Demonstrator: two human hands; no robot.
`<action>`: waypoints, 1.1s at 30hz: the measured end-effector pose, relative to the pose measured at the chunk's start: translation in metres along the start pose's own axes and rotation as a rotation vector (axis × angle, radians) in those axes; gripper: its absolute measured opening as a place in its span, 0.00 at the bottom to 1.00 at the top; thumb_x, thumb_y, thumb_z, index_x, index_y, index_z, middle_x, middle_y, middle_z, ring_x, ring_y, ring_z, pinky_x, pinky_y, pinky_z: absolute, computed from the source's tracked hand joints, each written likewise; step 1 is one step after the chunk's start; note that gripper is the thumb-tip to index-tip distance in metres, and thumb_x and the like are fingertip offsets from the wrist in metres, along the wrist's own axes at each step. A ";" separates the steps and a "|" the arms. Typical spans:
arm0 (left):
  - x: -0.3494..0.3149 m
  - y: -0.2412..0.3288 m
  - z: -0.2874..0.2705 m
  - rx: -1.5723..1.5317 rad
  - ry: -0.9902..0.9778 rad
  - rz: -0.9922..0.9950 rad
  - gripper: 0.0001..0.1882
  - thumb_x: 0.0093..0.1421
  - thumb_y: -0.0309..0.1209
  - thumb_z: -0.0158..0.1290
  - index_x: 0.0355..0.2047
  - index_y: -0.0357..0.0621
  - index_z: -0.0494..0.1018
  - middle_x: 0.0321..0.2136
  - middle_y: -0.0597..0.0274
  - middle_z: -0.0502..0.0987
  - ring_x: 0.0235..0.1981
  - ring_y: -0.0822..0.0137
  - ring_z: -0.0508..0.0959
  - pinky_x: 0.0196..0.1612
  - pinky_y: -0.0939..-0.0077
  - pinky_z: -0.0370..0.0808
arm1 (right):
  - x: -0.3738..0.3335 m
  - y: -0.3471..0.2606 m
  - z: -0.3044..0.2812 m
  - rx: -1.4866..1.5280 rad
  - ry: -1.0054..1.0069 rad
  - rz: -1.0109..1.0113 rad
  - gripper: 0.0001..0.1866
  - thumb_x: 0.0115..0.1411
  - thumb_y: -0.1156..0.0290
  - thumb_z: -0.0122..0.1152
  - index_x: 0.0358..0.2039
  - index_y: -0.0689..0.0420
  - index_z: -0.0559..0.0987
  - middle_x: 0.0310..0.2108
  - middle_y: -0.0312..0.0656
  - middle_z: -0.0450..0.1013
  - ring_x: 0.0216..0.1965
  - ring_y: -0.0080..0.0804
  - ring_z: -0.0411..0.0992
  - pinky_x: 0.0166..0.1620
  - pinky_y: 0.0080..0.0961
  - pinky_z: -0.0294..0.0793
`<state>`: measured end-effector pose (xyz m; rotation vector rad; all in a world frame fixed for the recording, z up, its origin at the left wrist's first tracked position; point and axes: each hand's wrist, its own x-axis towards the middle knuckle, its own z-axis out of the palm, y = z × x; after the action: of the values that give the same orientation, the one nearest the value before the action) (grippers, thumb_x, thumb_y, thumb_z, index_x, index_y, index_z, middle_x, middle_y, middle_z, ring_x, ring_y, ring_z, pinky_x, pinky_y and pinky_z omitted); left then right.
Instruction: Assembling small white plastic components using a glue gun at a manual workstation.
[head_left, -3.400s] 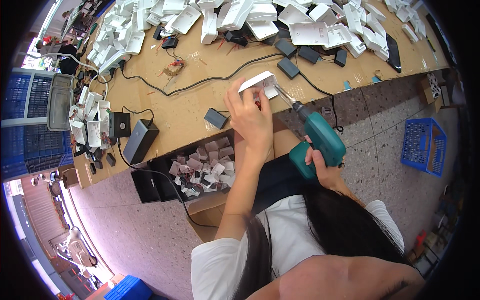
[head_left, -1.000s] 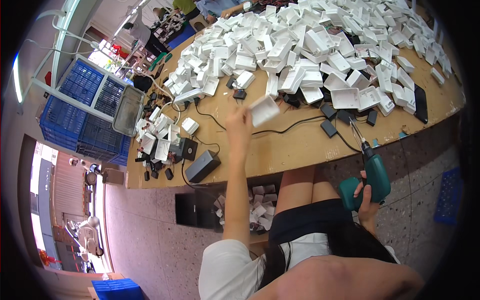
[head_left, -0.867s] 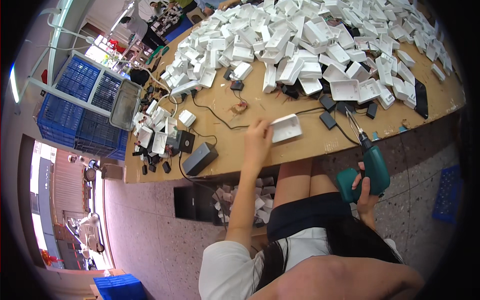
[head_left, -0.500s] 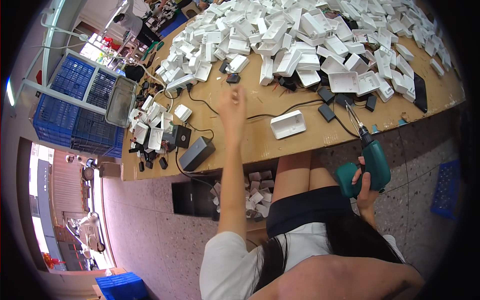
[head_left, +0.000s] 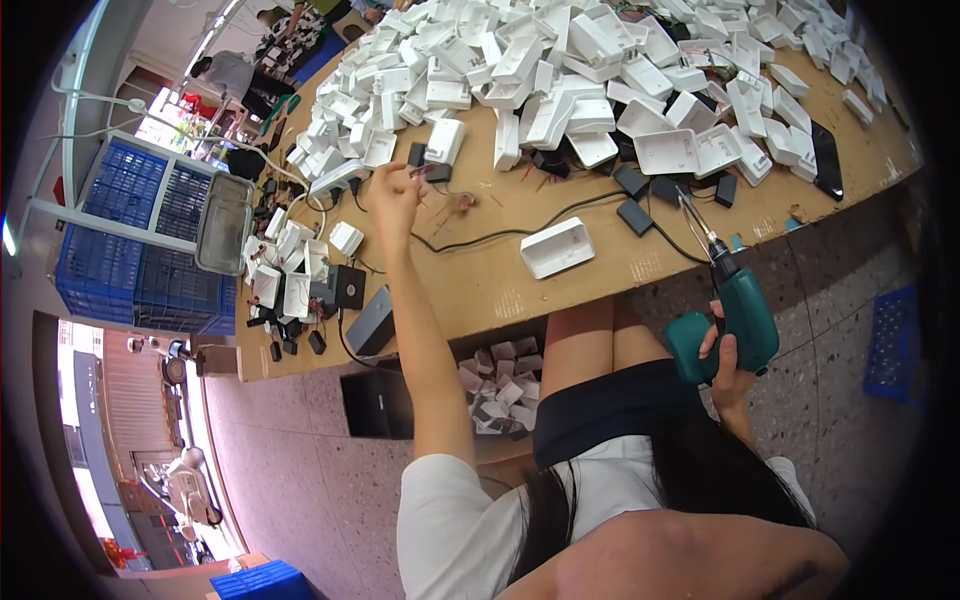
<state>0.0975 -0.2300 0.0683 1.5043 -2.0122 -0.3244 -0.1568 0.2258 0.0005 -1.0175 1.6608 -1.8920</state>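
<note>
My left hand (head_left: 396,203) reaches over the cardboard-covered table (head_left: 480,300), fingers bent together beside a small black box (head_left: 416,154) and thin wires. What is between the fingertips, if anything, is too small to tell. A small reddish, blurred piece (head_left: 465,201) is to the right of this hand. My right hand (head_left: 728,365) is wrapped round the handle of a green pistol-shaped soldering gun (head_left: 748,310). Its thin two-pronged tip reaches over the table's front edge, close to small black blocks (head_left: 634,216). An open white plastic case (head_left: 557,250) lies between my hands.
A large heap of white plastic cases (head_left: 530,70) covers the far table. At the left are small parts, a dark adapter (head_left: 371,322) and a metal tray (head_left: 222,225). Black cable (head_left: 480,240) crosses the middle. A bin of white pieces (head_left: 500,385) stands below. People work farther back.
My left hand has moved left, toward the small black box, and the reddish piece now shows where it was. The view has shifted slightly; my right hand keeps its hold on the soldering gun.
</note>
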 end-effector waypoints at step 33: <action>-0.205 0.083 0.009 0.047 -0.097 0.699 0.06 0.56 0.30 0.65 0.33 0.47 0.80 0.32 0.63 0.74 0.38 0.58 0.72 0.46 0.63 0.65 | -0.007 -0.005 0.028 0.065 -0.146 0.111 0.16 0.67 0.70 0.61 0.49 0.70 0.75 0.28 0.39 0.74 0.26 0.22 0.72 0.33 0.21 0.73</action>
<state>0.0639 -0.0132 0.0401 0.7347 -2.4797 -0.0579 -0.1309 0.2136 0.0040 -0.9921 1.5311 -1.7452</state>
